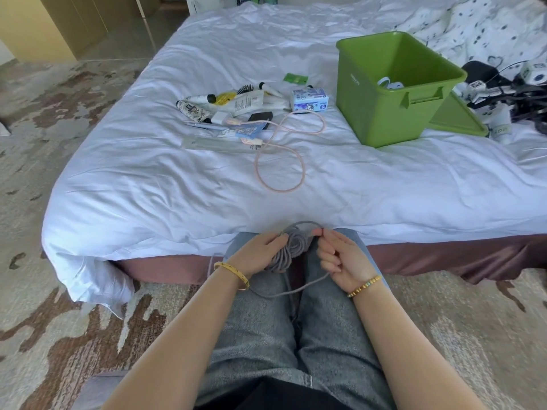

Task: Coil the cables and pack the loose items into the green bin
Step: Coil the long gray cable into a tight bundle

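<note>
Left hand grips the grey cable coil over the lap; right hand pinches its loop, tail trailing toward the knees.

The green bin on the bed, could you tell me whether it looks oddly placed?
Yes: the green bin sits tilted, its right side propped on its green lid lying underneath, so it is not flat on the bed.

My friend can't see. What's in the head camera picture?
A seated person winds a grey cable into a coil, left hand holding the bundle, right hand pinching a loop. On the white bed ahead lie a pink cable, small toiletries and a green bin.
</note>
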The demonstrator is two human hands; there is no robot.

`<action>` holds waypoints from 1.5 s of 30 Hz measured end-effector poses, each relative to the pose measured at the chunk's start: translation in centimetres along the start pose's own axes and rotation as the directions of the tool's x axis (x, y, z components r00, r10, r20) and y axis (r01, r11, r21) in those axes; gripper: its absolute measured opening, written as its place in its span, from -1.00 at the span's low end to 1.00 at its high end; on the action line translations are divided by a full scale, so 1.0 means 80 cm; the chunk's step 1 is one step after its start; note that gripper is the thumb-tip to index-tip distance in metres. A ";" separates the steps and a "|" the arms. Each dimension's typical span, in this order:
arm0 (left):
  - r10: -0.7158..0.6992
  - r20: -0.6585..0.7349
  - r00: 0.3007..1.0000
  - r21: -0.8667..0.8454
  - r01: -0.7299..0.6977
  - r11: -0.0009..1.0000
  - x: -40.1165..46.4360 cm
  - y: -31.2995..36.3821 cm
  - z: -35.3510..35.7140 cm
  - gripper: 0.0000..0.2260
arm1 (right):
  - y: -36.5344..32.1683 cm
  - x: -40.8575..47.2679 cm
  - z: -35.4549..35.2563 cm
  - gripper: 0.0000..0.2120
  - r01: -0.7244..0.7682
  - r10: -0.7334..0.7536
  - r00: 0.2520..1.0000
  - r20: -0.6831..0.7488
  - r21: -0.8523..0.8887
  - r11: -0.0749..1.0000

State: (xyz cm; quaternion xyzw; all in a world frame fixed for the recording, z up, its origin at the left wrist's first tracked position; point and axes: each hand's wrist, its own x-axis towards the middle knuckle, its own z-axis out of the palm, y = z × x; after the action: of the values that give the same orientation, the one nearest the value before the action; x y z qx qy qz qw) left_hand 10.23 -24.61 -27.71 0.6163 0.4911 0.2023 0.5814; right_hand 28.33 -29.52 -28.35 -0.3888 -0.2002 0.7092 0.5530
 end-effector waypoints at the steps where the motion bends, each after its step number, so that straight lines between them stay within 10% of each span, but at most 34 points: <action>1: 0.006 0.024 1.000 0.035 -0.006 0.999 -0.001 -0.001 -0.001 -0.81 | -0.001 0.003 -0.001 -0.75 0.024 -0.023 0.999 -0.035 0.032 0.999; 7: -0.054 -0.002 0.999 -0.519 0.046 0.854 -0.004 -0.007 -0.009 -0.76 | 0.004 0.005 0.004 -0.80 -0.003 0.001 0.999 -0.051 -0.033 0.999; 16: -0.186 -0.226 0.956 -0.811 -0.079 0.580 0.012 0.000 0.008 -0.66 | 0.016 -0.002 0.023 -0.61 -0.199 0.251 0.965 0.072 -0.419 0.886; 22: -0.124 -0.058 0.991 -0.813 0.025 0.582 0.008 0.000 0.009 -0.60 | 0.022 -0.003 0.027 -0.58 -0.233 0.357 0.931 0.077 -0.625 0.745; 27: -0.193 -0.247 0.950 -0.759 -0.065 0.648 0.016 0.001 0.015 -0.71 | 0.026 -0.002 0.027 -0.65 -0.229 0.369 0.925 0.086 -0.651 0.724; 34: -0.156 -0.495 0.855 -0.570 -0.184 0.801 0.020 -0.012 -0.014 -0.83 | 0.021 -0.002 0.019 -0.83 -0.221 0.297 0.950 0.095 -0.468 0.856; 45: -0.065 -0.461 0.885 -0.225 -0.046 0.973 0.024 -0.009 -0.020 -0.78 | 0.007 -0.001 0.014 -0.79 0.017 -0.018 0.999 -0.028 -0.063 0.998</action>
State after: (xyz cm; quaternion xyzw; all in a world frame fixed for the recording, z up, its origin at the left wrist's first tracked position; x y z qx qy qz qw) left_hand 9.44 -22.28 -28.62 0.4762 0.5924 0.3964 0.5149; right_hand 27.11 -29.60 -28.01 -0.4141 -0.2181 0.6921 0.5494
